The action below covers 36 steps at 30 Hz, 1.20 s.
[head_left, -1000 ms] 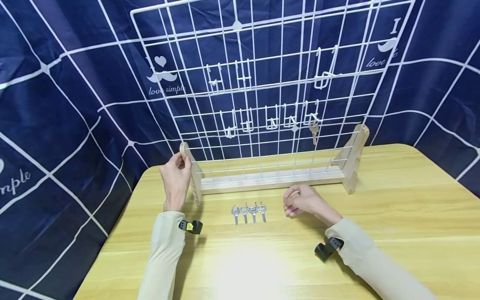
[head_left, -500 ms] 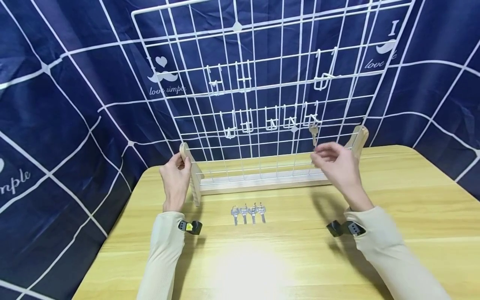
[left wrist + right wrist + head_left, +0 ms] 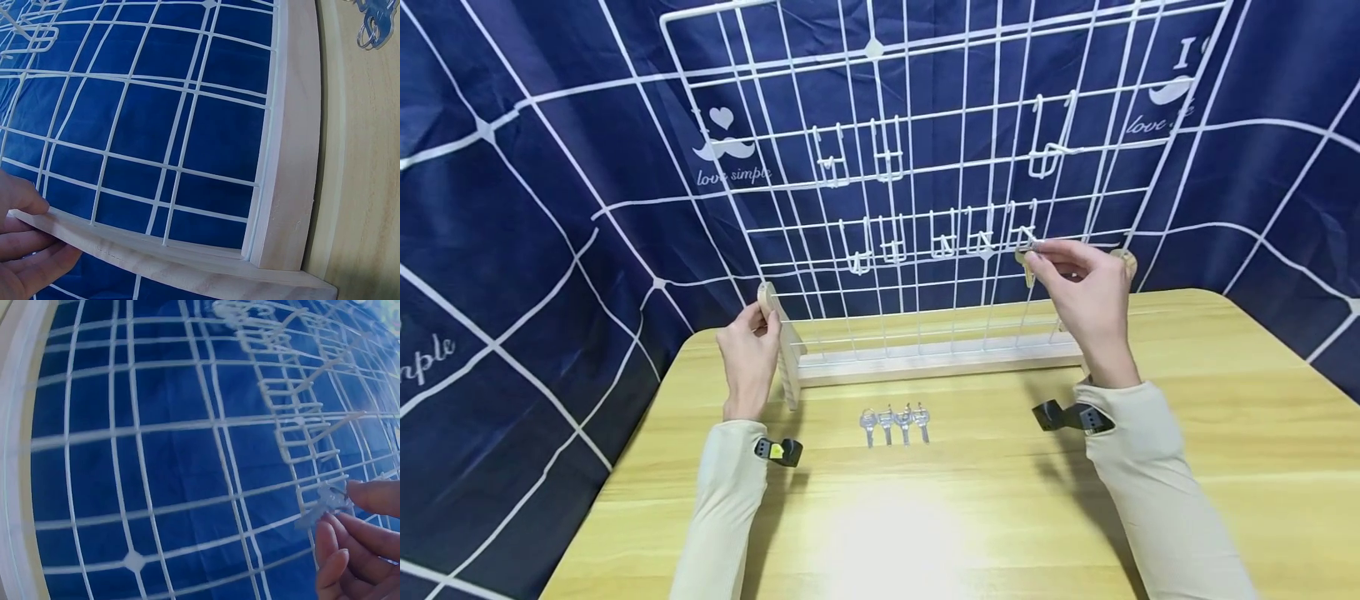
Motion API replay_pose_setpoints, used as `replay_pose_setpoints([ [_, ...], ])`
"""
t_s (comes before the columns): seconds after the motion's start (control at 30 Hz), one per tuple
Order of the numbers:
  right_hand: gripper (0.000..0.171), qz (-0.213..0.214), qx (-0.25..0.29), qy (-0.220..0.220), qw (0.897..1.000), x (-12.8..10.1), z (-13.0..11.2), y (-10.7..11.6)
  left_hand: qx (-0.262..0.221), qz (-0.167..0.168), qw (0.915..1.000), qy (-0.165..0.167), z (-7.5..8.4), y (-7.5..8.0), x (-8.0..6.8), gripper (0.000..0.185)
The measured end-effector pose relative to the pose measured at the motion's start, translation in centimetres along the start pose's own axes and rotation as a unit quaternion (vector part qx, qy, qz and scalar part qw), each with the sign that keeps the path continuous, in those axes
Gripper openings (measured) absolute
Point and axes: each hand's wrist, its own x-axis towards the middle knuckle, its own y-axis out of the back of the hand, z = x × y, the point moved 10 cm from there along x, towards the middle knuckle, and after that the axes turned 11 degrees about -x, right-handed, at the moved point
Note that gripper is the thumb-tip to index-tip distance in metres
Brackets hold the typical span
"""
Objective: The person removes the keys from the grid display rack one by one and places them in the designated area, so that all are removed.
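My left hand (image 3: 748, 360) grips the wooden side post (image 3: 785, 346) of a white wire grid rack; in the left wrist view its thumb lies on one face, the fingers behind. The right hand (image 3: 1088, 292) is raised at the rack's right part. Its thumb and fingers pinch a key (image 3: 1024, 260) by the top, at the rightmost hook (image 3: 1021, 237) of the lower row. In the right wrist view the key (image 3: 322, 506) looks blurred, and whether its ring is on the hook cannot be told. Several silver keys (image 3: 895, 425) lie side by side on the table.
More white hooks hang left along the lower row, such as one hook (image 3: 944, 245); others, like a larger hook (image 3: 1047, 158), are higher up. A wooden base bar (image 3: 925, 363) joins the posts. Dark blue patterned cloth (image 3: 550, 275) surrounds the wooden table (image 3: 1000, 500).
My right hand has risen from above the table beside the loose keys to the hanging key and now pinches it. The left hand has stayed on the post.
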Motion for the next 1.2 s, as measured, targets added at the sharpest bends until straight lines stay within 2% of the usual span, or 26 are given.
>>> replay_pose_setpoints([
  [0.23,0.022,-0.007,0.032,0.0,0.999,-0.1,0.0,-0.5,-0.001,0.007,1.0,0.002,-0.1,0.4,-0.3,0.021],
  [0.6,0.018,0.02,0.085,0.002,0.996,-0.4,-0.3,0.4,0.002,0.009,1.0,-0.004,0.3,0.4,0.1,0.022],
  [0.9,0.008,0.024,0.149,-0.018,0.988,-0.8,0.3,1.3,-0.001,0.0,1.0,-0.003,0.2,0.0,-0.1,0.021],
  [1.1,0.01,0.027,0.202,-0.02,0.979,-1.0,0.3,1.7,-0.002,0.0,1.0,-0.001,0.1,-0.1,-0.2,0.021],
  [1.2,0.009,0.029,0.2,-0.018,0.979,-1.0,0.3,2.0,-0.002,0.001,1.0,0.0,0.1,-0.1,-0.2,0.022],
])
